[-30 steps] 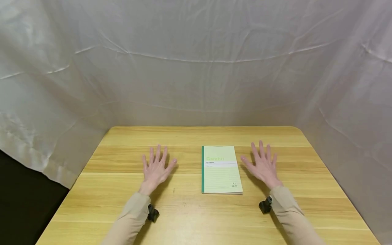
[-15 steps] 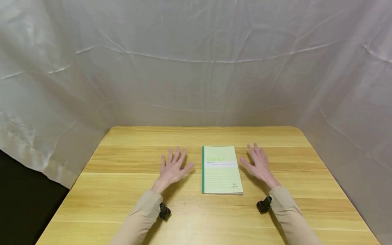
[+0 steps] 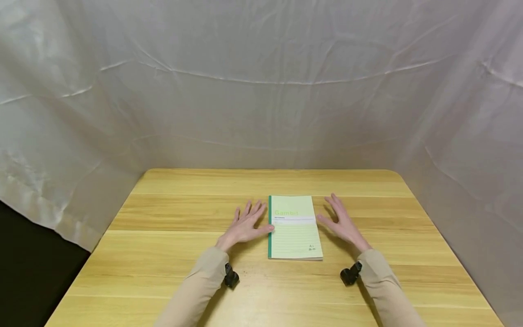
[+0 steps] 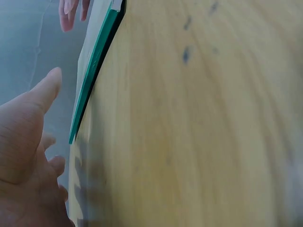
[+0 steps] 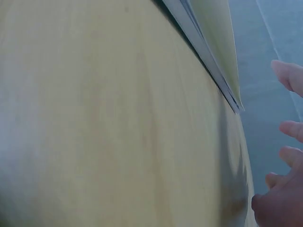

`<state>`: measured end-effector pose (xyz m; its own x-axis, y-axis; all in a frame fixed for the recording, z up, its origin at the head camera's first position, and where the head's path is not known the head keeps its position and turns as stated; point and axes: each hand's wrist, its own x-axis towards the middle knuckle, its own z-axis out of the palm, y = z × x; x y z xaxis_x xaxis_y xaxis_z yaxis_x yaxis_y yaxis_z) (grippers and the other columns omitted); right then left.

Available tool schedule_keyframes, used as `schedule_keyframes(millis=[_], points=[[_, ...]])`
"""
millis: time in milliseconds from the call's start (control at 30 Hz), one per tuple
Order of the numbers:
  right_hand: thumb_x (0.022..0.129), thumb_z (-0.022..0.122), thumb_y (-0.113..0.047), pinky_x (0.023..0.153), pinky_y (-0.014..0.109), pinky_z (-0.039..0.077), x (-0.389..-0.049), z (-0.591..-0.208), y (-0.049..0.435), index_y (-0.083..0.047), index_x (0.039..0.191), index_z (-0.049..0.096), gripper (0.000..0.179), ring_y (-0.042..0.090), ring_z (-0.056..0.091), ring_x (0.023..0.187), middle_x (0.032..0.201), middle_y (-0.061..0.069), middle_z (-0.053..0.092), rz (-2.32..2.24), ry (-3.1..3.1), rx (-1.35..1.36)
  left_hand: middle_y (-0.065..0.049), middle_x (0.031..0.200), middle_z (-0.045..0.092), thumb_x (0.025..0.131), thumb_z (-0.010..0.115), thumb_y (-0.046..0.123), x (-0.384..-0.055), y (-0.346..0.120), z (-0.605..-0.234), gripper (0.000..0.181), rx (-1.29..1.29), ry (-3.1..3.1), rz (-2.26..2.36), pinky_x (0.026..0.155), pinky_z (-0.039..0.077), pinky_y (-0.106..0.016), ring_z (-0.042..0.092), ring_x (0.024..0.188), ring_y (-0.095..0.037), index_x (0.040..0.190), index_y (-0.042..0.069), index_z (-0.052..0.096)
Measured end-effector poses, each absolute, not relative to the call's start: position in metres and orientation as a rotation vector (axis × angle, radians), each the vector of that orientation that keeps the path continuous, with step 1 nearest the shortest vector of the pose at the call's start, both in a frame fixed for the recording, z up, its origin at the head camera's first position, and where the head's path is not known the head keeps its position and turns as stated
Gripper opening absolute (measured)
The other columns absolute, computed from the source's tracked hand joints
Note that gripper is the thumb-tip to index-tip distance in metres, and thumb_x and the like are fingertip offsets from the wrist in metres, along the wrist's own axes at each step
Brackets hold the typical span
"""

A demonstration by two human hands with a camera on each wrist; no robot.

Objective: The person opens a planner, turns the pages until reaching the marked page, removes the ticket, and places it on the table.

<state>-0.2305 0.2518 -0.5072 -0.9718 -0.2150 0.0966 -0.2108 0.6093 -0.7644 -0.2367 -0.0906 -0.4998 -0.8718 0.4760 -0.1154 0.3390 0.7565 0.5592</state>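
Note:
A pale green notebook (image 3: 295,236) with a dark green spine lies closed on the wooden table (image 3: 163,272). My left hand (image 3: 245,227) is beside its spine, fingers spread, the thumb tip overlapping the spine in the head view. Past the opposite long edge, my right hand (image 3: 343,225) has its fingers extended and its thumb pointing at the cover. Neither hand grips anything. The left wrist view shows the green spine (image 4: 94,66) beyond the left thumb (image 4: 45,90). In the right wrist view, the page edges (image 5: 203,52) face the right fingers.
Pale grey fabric (image 3: 261,113) hangs behind the table and along both sides. A small black camera is strapped to each wrist, the left one (image 3: 231,276) and the right one (image 3: 350,274). A dark area (image 3: 32,268) shows at the lower left.
My left hand has moved right, from well away on the left to the notebook's spine. My right hand has shifted slightly left and turned inward. The notebook stays in place.

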Motion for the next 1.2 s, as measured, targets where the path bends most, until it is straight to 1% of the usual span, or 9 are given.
schedule_keyframes(millis=[200, 433, 533, 767, 900, 967, 1067, 1133, 1200], points=[[0.097, 0.064, -0.034, 0.117, 0.077, 0.013, -0.229, -0.508, 0.247, -0.003, 0.158, 0.026, 0.078, 0.052, 0.010, 0.153, 0.169, 0.025, 0.006, -1.339, 2.779, -0.380, -0.007, 0.172, 0.005, 0.096, 0.055, 0.059, -0.240, -0.082, -0.500, 0.090, 0.705, 2.647, 0.814, 0.125, -0.010, -0.065, -0.006, 0.159, -0.036, 0.163, 0.018, 0.013], [0.097, 0.066, -0.033, 0.121, 0.069, 0.018, -0.229, -0.506, 0.240, 0.000, 0.158, 0.026, 0.080, 0.049, 0.021, 0.152, 0.165, 0.027, 0.021, -1.309, 2.747, -0.411, -0.010, 0.172, 0.005, 0.093, 0.065, 0.054, -0.241, -0.078, -0.500, 0.093, 0.753, 2.629, 0.802, 0.123, -0.009, -0.068, -0.005, 0.158, -0.039, 0.163, 0.016, 0.016], [0.096, 0.069, -0.030, 0.123, 0.066, 0.019, -0.230, -0.506, 0.238, 0.001, 0.156, 0.028, 0.079, 0.048, 0.024, 0.151, 0.163, 0.027, 0.027, -1.319, 2.730, -0.431, -0.011, 0.171, 0.004, 0.093, 0.065, 0.053, -0.240, -0.077, -0.498, 0.092, 0.763, 2.627, 0.772, 0.123, -0.010, -0.068, -0.004, 0.158, -0.039, 0.163, 0.016, 0.018], [0.093, 0.073, -0.025, 0.123, 0.061, 0.025, -0.233, -0.506, 0.234, 0.005, 0.153, 0.033, 0.079, 0.048, 0.035, 0.147, 0.157, 0.029, 0.037, -1.305, 2.718, -0.467, -0.009, 0.172, 0.001, 0.095, 0.060, 0.058, -0.239, -0.075, -0.497, 0.091, 0.774, 2.618, 0.680, 0.124, -0.009, -0.066, -0.004, 0.159, -0.038, 0.163, 0.017, 0.016], [0.093, 0.073, -0.024, 0.118, 0.061, 0.035, -0.236, -0.505, 0.231, 0.002, 0.154, 0.035, 0.076, 0.048, 0.043, 0.141, 0.153, 0.030, 0.043, -1.302, 2.708, -0.465, -0.010, 0.172, 0.000, 0.095, 0.060, 0.056, -0.237, -0.074, -0.497, 0.090, 0.775, 2.614, 0.686, 0.125, -0.009, -0.065, -0.005, 0.159, -0.036, 0.163, 0.016, 0.016], [0.093, 0.073, -0.023, 0.115, 0.062, 0.039, -0.238, -0.504, 0.230, 0.001, 0.154, 0.036, 0.075, 0.049, 0.047, 0.137, 0.151, 0.031, 0.045, -1.300, 2.702, -0.449, -0.011, 0.171, 0.000, 0.095, 0.060, 0.056, -0.237, -0.074, -0.498, 0.090, 0.780, 2.616, 0.678, 0.126, -0.007, -0.063, -0.004, 0.159, -0.035, 0.162, 0.014, 0.017], [0.094, 0.072, -0.020, 0.109, 0.062, 0.046, -0.241, -0.504, 0.228, 0.003, 0.153, 0.036, 0.073, 0.050, 0.053, 0.129, 0.146, 0.034, 0.048, -1.308, 2.695, -0.446, -0.012, 0.171, 0.002, 0.095, 0.061, 0.055, -0.236, -0.073, -0.498, 0.090, 0.792, 2.612, 0.678, 0.129, -0.002, -0.059, -0.001, 0.160, -0.033, 0.162, 0.013, 0.018], [0.093, 0.071, -0.015, 0.105, 0.058, 0.050, -0.244, -0.504, 0.228, 0.006, 0.152, 0.036, 0.071, 0.048, 0.057, 0.123, 0.141, 0.036, 0.051, -1.344, 2.690, -0.448, -0.013, 0.171, 0.002, 0.095, 0.062, 0.054, -0.235, -0.072, -0.498, 0.090, 0.796, 2.605, 0.681, 0.130, 0.000, -0.056, 0.000, 0.160, -0.031, 0.162, 0.012, 0.019], [0.093, 0.071, -0.011, 0.100, 0.050, 0.055, -0.246, -0.505, 0.229, 0.010, 0.149, 0.038, 0.069, 0.043, 0.061, 0.114, 0.132, 0.035, 0.056, -1.366, 2.697, -0.459, -0.013, 0.171, 0.002, 0.095, 0.063, 0.054, -0.233, -0.072, -0.496, 0.090, 0.795, 2.597, 0.685, 0.131, 0.002, -0.052, 0.001, 0.160, -0.029, 0.161, 0.011, 0.019]])
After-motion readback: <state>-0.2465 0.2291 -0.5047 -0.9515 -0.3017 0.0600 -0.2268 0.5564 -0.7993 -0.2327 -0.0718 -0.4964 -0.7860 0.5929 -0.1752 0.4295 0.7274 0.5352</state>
